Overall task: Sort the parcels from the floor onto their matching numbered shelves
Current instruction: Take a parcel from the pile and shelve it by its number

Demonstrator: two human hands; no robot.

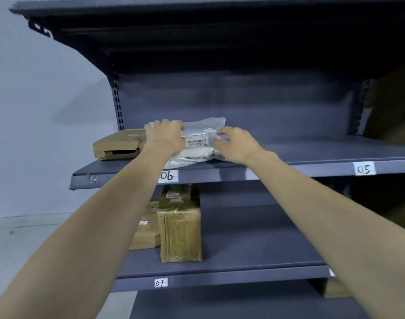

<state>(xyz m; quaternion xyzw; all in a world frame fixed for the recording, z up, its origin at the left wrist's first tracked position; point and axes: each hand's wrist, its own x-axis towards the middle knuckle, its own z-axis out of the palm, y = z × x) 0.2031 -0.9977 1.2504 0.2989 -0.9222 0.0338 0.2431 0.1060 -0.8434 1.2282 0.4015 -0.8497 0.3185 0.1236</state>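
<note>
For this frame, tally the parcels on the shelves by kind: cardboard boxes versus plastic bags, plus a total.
Cardboard boxes: 4, namely the flat box on shelf 06, the tall taped box on shelf 07, the shorter box beside it, and a partly visible box on the lowest shelf.
Plastic bags: 1, the clear plastic parcel on shelf 06.
Total: 5

At your nine o'clock stands a pale wall [35, 93]; a light grey floor [19, 245] spreads below it.

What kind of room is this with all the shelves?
Probably a parcel storeroom or sorting depot: dark metal shelves carry handwritten number tags like 06, and cardboard boxes and a labelled plastic mailer sit on them.
</note>
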